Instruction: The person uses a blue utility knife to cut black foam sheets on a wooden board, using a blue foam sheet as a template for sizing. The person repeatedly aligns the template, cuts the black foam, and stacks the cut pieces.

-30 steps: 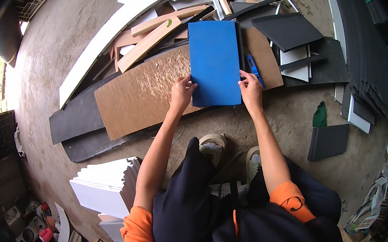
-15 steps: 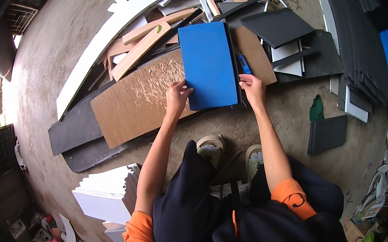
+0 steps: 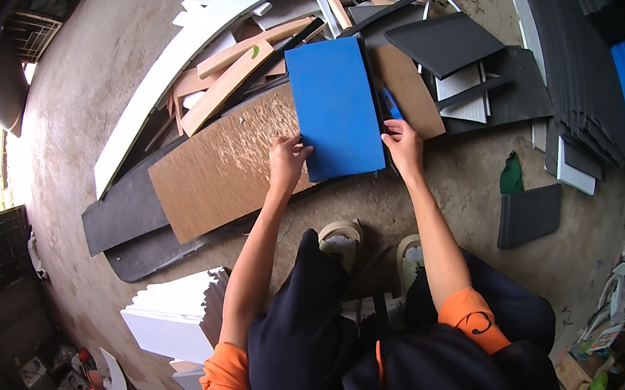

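Observation:
A blue rectangular foam-like sheet lies lengthwise away from me, with a thin dark layer showing along its right edge. My left hand pinches its left edge near the close end, the thumb resting on the blue face. On the opposite side, my right hand has thumb and fingers closed at the right edge; its fingertips partly hide that edge. Just beyond the right hand lies a blue utility knife. Under the sheet is a worn brown board, its surface scuffed and flaking. Another brown board piece shows to the right.
Behind the boards is a heap of peach, white and black offcuts, bordered by a long white strip. Black sheets lie at right, near a dark stack. White sheets are piled at my left; a dark block sits right.
My right hand has shifted slightly left, its fingertips now against the sheet's right edge. The dark strip along that edge shows less. My left hand stays at the left edge.

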`<state>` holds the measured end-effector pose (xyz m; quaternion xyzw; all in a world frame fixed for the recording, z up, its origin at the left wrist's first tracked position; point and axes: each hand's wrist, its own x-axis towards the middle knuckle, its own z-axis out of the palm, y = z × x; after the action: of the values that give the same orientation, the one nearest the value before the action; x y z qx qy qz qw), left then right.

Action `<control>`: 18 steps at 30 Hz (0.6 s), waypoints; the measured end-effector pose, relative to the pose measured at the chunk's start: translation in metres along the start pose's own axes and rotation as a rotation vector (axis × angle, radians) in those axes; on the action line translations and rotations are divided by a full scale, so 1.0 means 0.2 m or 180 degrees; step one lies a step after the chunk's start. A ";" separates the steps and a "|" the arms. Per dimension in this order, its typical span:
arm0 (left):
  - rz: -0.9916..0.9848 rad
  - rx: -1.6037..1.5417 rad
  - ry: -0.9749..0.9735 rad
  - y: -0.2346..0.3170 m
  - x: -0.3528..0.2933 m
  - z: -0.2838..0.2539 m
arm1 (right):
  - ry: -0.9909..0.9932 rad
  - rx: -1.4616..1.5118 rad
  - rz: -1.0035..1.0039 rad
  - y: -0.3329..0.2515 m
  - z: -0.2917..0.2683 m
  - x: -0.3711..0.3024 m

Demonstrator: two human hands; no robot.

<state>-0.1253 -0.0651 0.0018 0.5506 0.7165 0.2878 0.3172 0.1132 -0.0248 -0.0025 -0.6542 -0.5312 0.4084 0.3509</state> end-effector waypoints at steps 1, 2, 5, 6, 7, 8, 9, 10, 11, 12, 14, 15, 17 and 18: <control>0.0000 0.0005 0.0027 0.00 -0.01 0.01 | 0.0021 -0.0081 0.0012 -0.02 0.00 -0.01; -0.0001 0.0010 0.0054 0.01 -0.01 0.01 | 0.0134 -0.0307 -0.0195 -0.03 0.01 -0.03; 0.0040 0.0208 0.0070 0.02 -0.01 0.02 | 0.0216 -0.0682 -0.0529 -0.07 0.03 -0.06; 0.0048 0.0272 0.0067 0.02 -0.01 0.02 | 0.0163 -0.0662 -0.0486 -0.08 0.04 -0.06; 0.0077 0.0287 0.0053 0.02 -0.02 0.03 | 0.0108 -0.0640 -0.0444 -0.10 0.06 -0.07; 0.0106 0.0302 0.0040 0.02 -0.02 0.03 | 0.0053 -0.0619 -0.0403 -0.10 0.06 -0.07; 0.0139 0.0316 0.0034 0.03 -0.02 0.03 | 0.0054 -0.0723 -0.0478 -0.10 0.07 -0.06; 0.0175 0.0367 -0.0017 0.02 -0.01 0.03 | 0.0059 -0.0759 -0.0488 -0.09 0.07 -0.06; 0.0210 0.0416 -0.0067 0.02 -0.01 0.03 | 0.0063 -0.0795 -0.0498 -0.09 0.07 -0.06; 0.0239 0.0472 -0.0110 0.03 -0.01 0.02 | 0.0060 -0.0824 -0.0513 -0.09 0.08 -0.06; 0.0320 0.0399 -0.0163 0.04 -0.01 0.01 | -0.0080 -0.0687 -0.0426 -0.09 0.05 -0.04; 0.0349 0.0365 -0.0183 0.04 -0.01 0.00 | -0.0164 -0.0617 -0.0385 -0.08 0.05 -0.04; 0.0415 0.0533 -0.0189 0.03 -0.01 0.00 | -0.0122 -0.0636 -0.0453 -0.07 0.05 -0.04; 0.0460 0.0614 -0.0187 0.04 0.00 0.00 | -0.0091 -0.0645 -0.0496 -0.08 0.05 -0.03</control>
<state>-0.1199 -0.0636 0.0071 0.6369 0.6898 0.2234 0.2620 0.0969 -0.0276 0.0076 -0.6371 -0.6239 0.3333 0.3061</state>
